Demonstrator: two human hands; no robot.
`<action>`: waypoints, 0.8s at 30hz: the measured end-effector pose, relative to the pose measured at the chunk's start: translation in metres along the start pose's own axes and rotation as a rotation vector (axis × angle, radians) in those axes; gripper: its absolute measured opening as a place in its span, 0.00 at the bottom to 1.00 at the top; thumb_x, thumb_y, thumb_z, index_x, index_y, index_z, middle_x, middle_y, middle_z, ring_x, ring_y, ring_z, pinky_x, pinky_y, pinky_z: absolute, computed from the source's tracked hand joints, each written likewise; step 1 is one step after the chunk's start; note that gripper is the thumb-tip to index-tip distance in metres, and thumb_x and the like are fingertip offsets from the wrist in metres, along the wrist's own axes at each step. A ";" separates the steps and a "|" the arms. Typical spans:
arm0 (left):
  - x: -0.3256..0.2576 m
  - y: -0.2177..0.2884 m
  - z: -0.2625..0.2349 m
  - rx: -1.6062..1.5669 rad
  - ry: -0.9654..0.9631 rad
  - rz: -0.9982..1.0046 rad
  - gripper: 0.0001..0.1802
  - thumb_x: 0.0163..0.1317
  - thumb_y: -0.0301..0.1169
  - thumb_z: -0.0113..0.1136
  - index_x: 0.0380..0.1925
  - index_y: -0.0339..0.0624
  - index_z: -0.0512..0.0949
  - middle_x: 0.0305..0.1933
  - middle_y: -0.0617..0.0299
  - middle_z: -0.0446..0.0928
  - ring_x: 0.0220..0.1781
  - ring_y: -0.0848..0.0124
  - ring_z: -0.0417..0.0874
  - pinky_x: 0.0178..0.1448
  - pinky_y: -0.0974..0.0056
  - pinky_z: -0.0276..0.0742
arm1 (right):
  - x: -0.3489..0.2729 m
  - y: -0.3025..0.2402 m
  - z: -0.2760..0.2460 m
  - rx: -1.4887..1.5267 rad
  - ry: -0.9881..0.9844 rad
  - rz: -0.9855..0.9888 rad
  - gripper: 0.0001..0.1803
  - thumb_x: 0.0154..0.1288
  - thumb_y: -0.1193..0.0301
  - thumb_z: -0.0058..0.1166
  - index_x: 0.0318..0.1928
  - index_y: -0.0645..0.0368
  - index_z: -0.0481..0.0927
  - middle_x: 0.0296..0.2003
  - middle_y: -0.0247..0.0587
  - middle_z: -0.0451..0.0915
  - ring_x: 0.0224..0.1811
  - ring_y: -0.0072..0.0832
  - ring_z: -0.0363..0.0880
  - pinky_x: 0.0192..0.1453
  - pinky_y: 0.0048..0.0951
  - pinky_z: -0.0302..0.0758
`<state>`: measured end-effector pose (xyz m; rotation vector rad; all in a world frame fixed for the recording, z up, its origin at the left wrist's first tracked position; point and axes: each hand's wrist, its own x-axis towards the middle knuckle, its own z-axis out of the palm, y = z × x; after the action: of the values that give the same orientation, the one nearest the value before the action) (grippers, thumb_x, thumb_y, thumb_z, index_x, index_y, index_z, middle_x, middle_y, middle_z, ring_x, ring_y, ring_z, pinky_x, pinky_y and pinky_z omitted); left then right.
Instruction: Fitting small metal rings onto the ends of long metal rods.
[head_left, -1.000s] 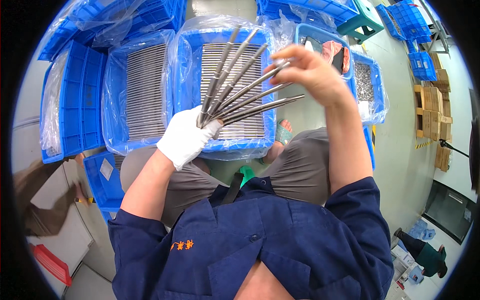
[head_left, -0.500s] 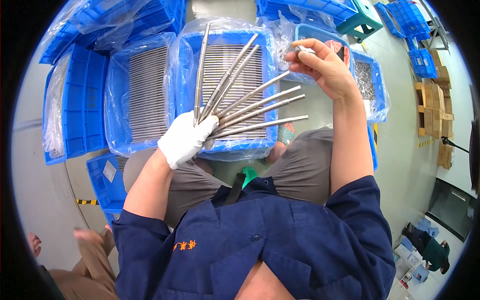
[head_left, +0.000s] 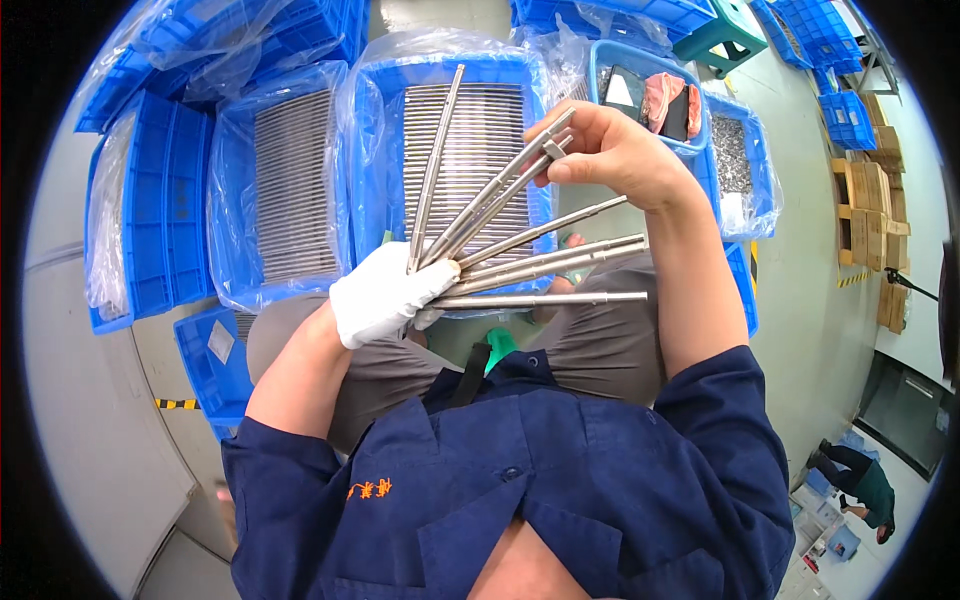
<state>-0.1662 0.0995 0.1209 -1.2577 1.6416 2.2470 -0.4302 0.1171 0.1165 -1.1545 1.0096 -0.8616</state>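
My left hand, in a white glove, grips the lower ends of several long metal rods that fan out up and to the right. My right hand is bare and pinches the tips of two or three of the upper rods. One rod stands nearly upright, apart from the rest. Below the fan lies a blue crate lined with clear plastic and filled with rows of the same rods.
A second plastic-lined blue crate of rods sits to the left, with more blue crates beyond it. A blue bin of small metal parts is at the right, beside wooden pallets. Another person stands at the lower right.
The fan of rods has spread wider and tilted. My right hand has come down from the top of the fan and now pinches the upper rod tips.
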 end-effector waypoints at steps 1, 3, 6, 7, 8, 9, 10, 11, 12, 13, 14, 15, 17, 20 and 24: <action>0.000 -0.001 -0.001 -0.001 0.001 0.000 0.16 0.58 0.41 0.51 0.23 0.39 0.72 0.15 0.68 0.67 0.16 0.80 0.65 0.20 0.73 0.60 | 0.000 0.000 0.002 -0.008 0.017 0.000 0.16 0.52 0.78 0.53 0.43 0.62 0.72 0.37 0.43 0.77 0.38 0.27 0.77 0.46 0.27 0.73; 0.003 -0.005 -0.004 0.044 -0.007 0.017 0.16 0.58 0.42 0.50 0.23 0.39 0.72 0.15 0.67 0.67 0.16 0.80 0.66 0.20 0.73 0.60 | -0.003 -0.005 -0.003 -0.027 0.050 -0.018 0.15 0.52 0.78 0.53 0.43 0.62 0.73 0.37 0.43 0.77 0.39 0.27 0.77 0.47 0.27 0.72; 0.001 -0.004 -0.004 0.069 -0.031 0.012 0.16 0.59 0.41 0.50 0.23 0.39 0.72 0.15 0.67 0.67 0.16 0.79 0.65 0.21 0.72 0.61 | -0.006 -0.004 -0.024 0.108 0.101 -0.181 0.13 0.55 0.75 0.53 0.42 0.60 0.73 0.37 0.43 0.78 0.40 0.28 0.76 0.48 0.29 0.71; 0.001 -0.003 -0.002 0.062 -0.040 0.016 0.16 0.59 0.41 0.49 0.23 0.39 0.72 0.15 0.67 0.67 0.16 0.79 0.65 0.21 0.72 0.62 | -0.006 -0.005 -0.024 0.161 0.096 -0.215 0.14 0.55 0.74 0.53 0.44 0.60 0.73 0.37 0.44 0.78 0.41 0.29 0.76 0.49 0.30 0.70; 0.002 -0.002 -0.001 0.062 -0.046 0.006 0.16 0.60 0.41 0.49 0.22 0.39 0.71 0.14 0.67 0.67 0.16 0.79 0.66 0.21 0.72 0.62 | -0.006 -0.001 -0.019 0.176 0.075 -0.248 0.16 0.55 0.73 0.54 0.45 0.60 0.72 0.38 0.44 0.78 0.41 0.29 0.76 0.51 0.30 0.69; 0.002 -0.003 -0.001 0.060 -0.044 0.003 0.16 0.60 0.41 0.49 0.22 0.39 0.71 0.14 0.67 0.67 0.16 0.79 0.66 0.21 0.72 0.62 | -0.006 -0.002 -0.016 0.179 0.073 -0.246 0.16 0.55 0.73 0.54 0.45 0.60 0.72 0.38 0.44 0.78 0.41 0.29 0.76 0.51 0.30 0.69; 0.003 -0.003 -0.002 0.096 -0.053 0.000 0.16 0.60 0.41 0.49 0.23 0.39 0.71 0.14 0.67 0.67 0.16 0.79 0.66 0.21 0.72 0.62 | -0.005 -0.003 -0.014 0.168 0.055 -0.245 0.16 0.55 0.73 0.55 0.45 0.60 0.72 0.39 0.45 0.78 0.42 0.30 0.76 0.51 0.30 0.68; 0.003 -0.003 -0.002 0.132 -0.061 -0.002 0.16 0.60 0.41 0.49 0.23 0.39 0.71 0.14 0.67 0.67 0.17 0.78 0.66 0.21 0.72 0.63 | -0.005 -0.004 -0.013 0.156 0.037 -0.243 0.17 0.55 0.72 0.55 0.46 0.60 0.71 0.39 0.45 0.77 0.42 0.30 0.76 0.51 0.30 0.68; 0.004 -0.004 -0.002 0.126 -0.066 -0.005 0.16 0.60 0.41 0.49 0.23 0.39 0.71 0.14 0.67 0.67 0.17 0.78 0.66 0.21 0.71 0.63 | -0.005 -0.002 -0.013 0.158 0.032 -0.252 0.16 0.54 0.72 0.56 0.45 0.59 0.72 0.39 0.45 0.78 0.44 0.29 0.75 0.50 0.29 0.68; 0.005 -0.003 -0.001 0.124 -0.064 -0.004 0.16 0.60 0.41 0.49 0.23 0.39 0.71 0.14 0.67 0.67 0.17 0.78 0.66 0.21 0.71 0.63 | -0.006 -0.004 -0.014 0.157 0.029 -0.251 0.16 0.54 0.72 0.56 0.45 0.59 0.72 0.39 0.45 0.78 0.44 0.29 0.75 0.50 0.29 0.68; 0.006 -0.003 0.000 0.136 -0.067 0.002 0.16 0.60 0.41 0.49 0.23 0.39 0.71 0.14 0.67 0.67 0.17 0.78 0.66 0.21 0.71 0.63 | -0.009 -0.007 -0.015 0.076 0.055 -0.215 0.16 0.54 0.73 0.56 0.44 0.58 0.72 0.39 0.44 0.78 0.44 0.28 0.75 0.49 0.28 0.69; 0.005 -0.004 0.001 0.145 -0.068 0.004 0.17 0.59 0.42 0.49 0.23 0.39 0.72 0.14 0.67 0.67 0.17 0.78 0.66 0.21 0.71 0.63 | -0.012 -0.010 -0.014 -0.003 0.076 -0.177 0.15 0.53 0.73 0.56 0.44 0.58 0.73 0.39 0.44 0.78 0.44 0.27 0.75 0.48 0.27 0.69; 0.008 -0.010 0.002 0.150 -0.061 0.006 0.17 0.59 0.42 0.49 0.24 0.39 0.72 0.14 0.67 0.67 0.17 0.78 0.66 0.21 0.71 0.63 | -0.011 -0.015 -0.011 -0.080 0.061 -0.139 0.15 0.52 0.75 0.57 0.43 0.58 0.73 0.39 0.43 0.78 0.41 0.24 0.76 0.47 0.25 0.71; 0.009 -0.006 0.006 0.198 -0.038 -0.009 0.16 0.59 0.42 0.49 0.25 0.39 0.72 0.15 0.67 0.67 0.17 0.78 0.66 0.22 0.71 0.63 | -0.004 -0.001 0.001 0.013 -0.031 -0.104 0.17 0.50 0.77 0.58 0.43 0.59 0.73 0.40 0.42 0.78 0.38 0.21 0.76 0.46 0.23 0.71; 0.009 -0.006 0.002 0.114 -0.092 -0.004 0.15 0.57 0.40 0.52 0.22 0.40 0.70 0.16 0.68 0.67 0.19 0.79 0.65 0.22 0.72 0.62 | -0.004 -0.003 0.004 0.039 -0.008 -0.089 0.17 0.49 0.77 0.59 0.43 0.59 0.73 0.39 0.42 0.78 0.39 0.21 0.76 0.47 0.22 0.71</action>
<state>-0.1705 0.1004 0.1103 -1.1134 1.7050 2.1412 -0.4278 0.1215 0.1201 -1.1754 0.9367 -0.9433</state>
